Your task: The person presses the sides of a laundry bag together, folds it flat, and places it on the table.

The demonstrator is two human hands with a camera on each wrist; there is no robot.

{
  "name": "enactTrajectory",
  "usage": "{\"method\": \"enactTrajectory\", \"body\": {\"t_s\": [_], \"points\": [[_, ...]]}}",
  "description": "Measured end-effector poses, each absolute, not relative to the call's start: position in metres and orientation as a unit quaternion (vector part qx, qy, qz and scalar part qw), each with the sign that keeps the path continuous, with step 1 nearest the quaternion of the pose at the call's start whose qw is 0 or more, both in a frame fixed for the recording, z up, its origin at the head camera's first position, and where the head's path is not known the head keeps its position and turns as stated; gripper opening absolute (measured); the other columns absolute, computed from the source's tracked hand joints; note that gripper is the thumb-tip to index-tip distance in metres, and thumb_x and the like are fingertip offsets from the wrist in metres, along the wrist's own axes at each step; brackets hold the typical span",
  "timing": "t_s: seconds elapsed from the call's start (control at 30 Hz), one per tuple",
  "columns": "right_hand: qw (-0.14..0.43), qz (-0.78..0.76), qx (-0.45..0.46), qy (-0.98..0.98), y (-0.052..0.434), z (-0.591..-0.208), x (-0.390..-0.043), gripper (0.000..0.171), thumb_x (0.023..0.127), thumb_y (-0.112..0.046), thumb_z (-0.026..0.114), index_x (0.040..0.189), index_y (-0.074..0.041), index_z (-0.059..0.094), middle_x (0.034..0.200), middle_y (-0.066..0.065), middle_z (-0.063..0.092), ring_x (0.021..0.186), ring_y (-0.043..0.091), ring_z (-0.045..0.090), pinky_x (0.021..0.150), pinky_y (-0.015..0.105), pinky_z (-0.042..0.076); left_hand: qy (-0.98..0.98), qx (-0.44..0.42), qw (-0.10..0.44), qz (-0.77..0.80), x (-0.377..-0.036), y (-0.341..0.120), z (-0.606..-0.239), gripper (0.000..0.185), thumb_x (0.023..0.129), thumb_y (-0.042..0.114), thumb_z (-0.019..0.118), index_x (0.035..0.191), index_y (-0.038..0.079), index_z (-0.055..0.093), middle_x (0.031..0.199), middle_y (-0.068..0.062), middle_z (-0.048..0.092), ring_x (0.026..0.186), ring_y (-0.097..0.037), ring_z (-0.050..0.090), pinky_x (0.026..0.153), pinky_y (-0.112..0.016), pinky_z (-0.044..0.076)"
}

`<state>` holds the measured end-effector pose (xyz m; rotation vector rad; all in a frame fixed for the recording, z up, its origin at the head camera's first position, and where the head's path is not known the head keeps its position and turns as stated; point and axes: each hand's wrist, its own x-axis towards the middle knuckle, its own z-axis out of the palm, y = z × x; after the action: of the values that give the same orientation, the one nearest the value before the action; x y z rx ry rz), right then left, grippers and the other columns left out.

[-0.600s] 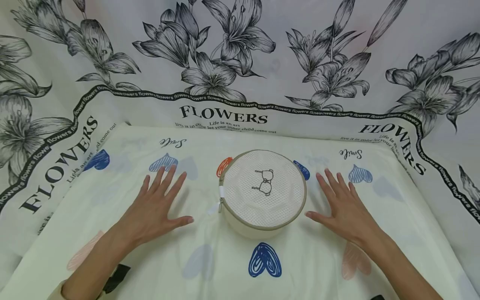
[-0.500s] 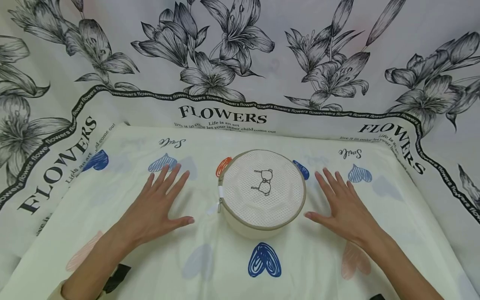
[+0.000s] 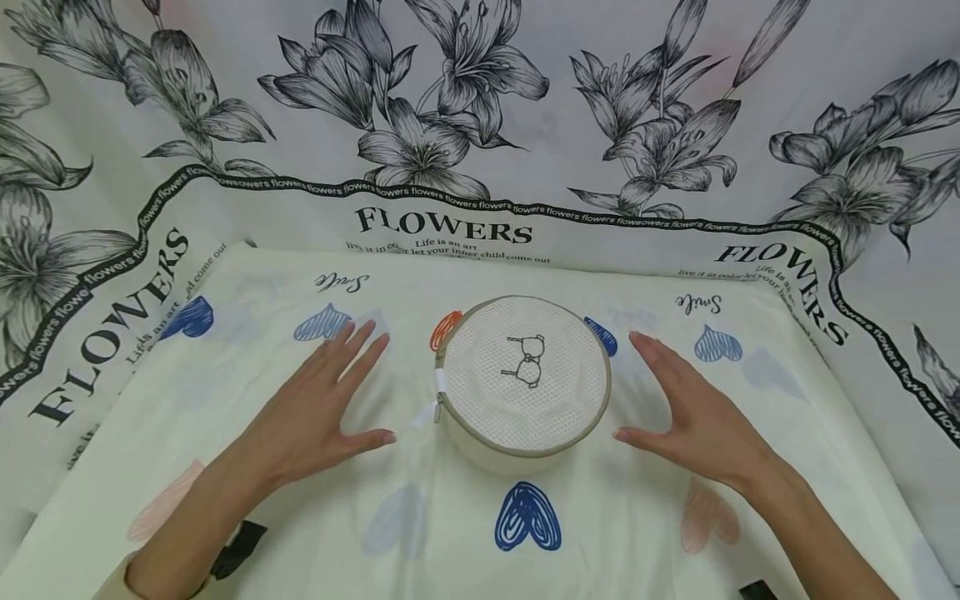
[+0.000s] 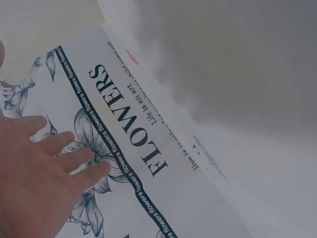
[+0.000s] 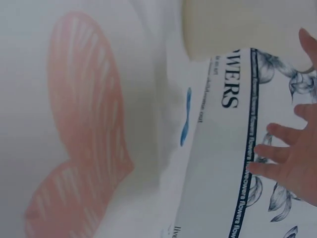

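Observation:
A round zippered pouch (image 3: 480, 400) stands on the cloth between the two hands, with a white mesh top and a line drawing of glasses on it. Its zip pull hangs at the left side. To the left of the pouch, the left hand (image 3: 318, 408) is held with fingers extended and thumb apart, touching nothing. The right hand (image 3: 697, 417) mirrors it on the other side, palm turned toward the pouch, with a gap between. Both palms look bare in the wrist views, where the left hand (image 4: 39, 173) and right hand (image 5: 292, 153) show spread fingers.
A pale cloth (image 3: 300, 550) printed with hearts covers the table. Behind it and along the sides hangs a white curtain (image 3: 555, 167) with black flowers and lettering. A black strap piece (image 3: 238, 550) shows by the left forearm.
Both hands have turned inward so their palms face the pouch more. The left hand has shifted slightly right, toward the pouch. The pouch stays in place.

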<state>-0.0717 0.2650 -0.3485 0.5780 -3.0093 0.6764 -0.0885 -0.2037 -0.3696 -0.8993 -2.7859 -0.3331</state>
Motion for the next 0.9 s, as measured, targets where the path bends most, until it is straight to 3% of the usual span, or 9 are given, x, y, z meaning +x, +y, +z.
{"method": "enactTrajectory", "body": {"t_s": [0.2,0.43,0.5,0.6,0.73,0.9], "points": [[0.007,0.247,0.192,-0.950,0.261,-0.337,-0.071,0.112,0.072,-0.058,0.083,0.159,-0.038,0.014,0.161,-0.003,0.026,0.145,0.029,0.030,0.102,0.066,0.038,-0.927,-0.329,0.105,-0.144,-0.090,-0.194,-0.361,0.111,0.078,0.073,0.067,0.161,0.022,0.014,0.166,-0.004,0.015,0.150,-0.030,0.019,0.110,-0.058,0.034],[0.017,0.269,0.218,-0.938,0.255,-0.332,-0.074,0.114,0.070,-0.050,0.088,0.158,-0.038,0.018,0.160,-0.005,0.028,0.141,0.028,0.036,0.102,0.063,0.040,-0.918,-0.343,0.103,-0.172,-0.089,-0.187,-0.356,0.112,0.075,0.071,0.072,0.160,0.022,0.019,0.165,-0.001,0.018,0.146,-0.028,0.030,0.106,-0.056,0.041],[0.018,0.279,0.228,-0.933,0.254,-0.331,-0.074,0.114,0.069,-0.047,0.089,0.159,-0.034,0.020,0.159,-0.005,0.031,0.139,0.026,0.040,0.102,0.060,0.043,-0.920,-0.336,0.089,-0.182,-0.087,-0.186,-0.354,0.113,0.073,0.068,0.076,0.160,0.024,0.018,0.165,0.001,0.017,0.145,-0.027,0.032,0.105,-0.056,0.043],[0.021,0.293,0.251,-0.922,0.251,-0.330,-0.076,0.114,0.068,-0.040,0.092,0.159,-0.031,0.023,0.158,-0.005,0.034,0.136,0.020,0.043,0.107,0.037,0.043,-0.920,-0.328,0.069,-0.203,-0.085,-0.182,-0.352,0.113,0.073,0.065,0.078,0.161,0.027,0.017,0.165,0.004,0.018,0.144,-0.026,0.034,0.102,-0.055,0.045],[0.028,0.314,0.287,-0.904,0.247,-0.328,-0.079,0.114,0.068,-0.028,0.094,0.159,-0.027,0.024,0.156,-0.002,0.038,0.136,0.016,0.043,0.107,0.012,0.032,-0.917,-0.324,0.054,-0.224,-0.083,-0.177,-0.349,0.111,0.074,0.065,0.077,0.160,0.031,0.015,0.163,0.005,0.022,0.143,-0.024,0.036,0.102,-0.054,0.046],[0.031,0.334,0.305,-0.891,0.244,-0.326,-0.081,0.113,0.068,-0.023,0.093,0.158,-0.025,0.025,0.151,-0.004,0.043,0.130,0.017,0.048,0.106,0.018,0.038,-0.915,-0.320,0.053,-0.238,-0.083,-0.171,-0.347,0.110,0.073,0.067,0.076,0.160,0.034,0.016,0.161,0.009,0.026,0.141,-0.019,0.037,0.106,-0.049,0.044]]}}
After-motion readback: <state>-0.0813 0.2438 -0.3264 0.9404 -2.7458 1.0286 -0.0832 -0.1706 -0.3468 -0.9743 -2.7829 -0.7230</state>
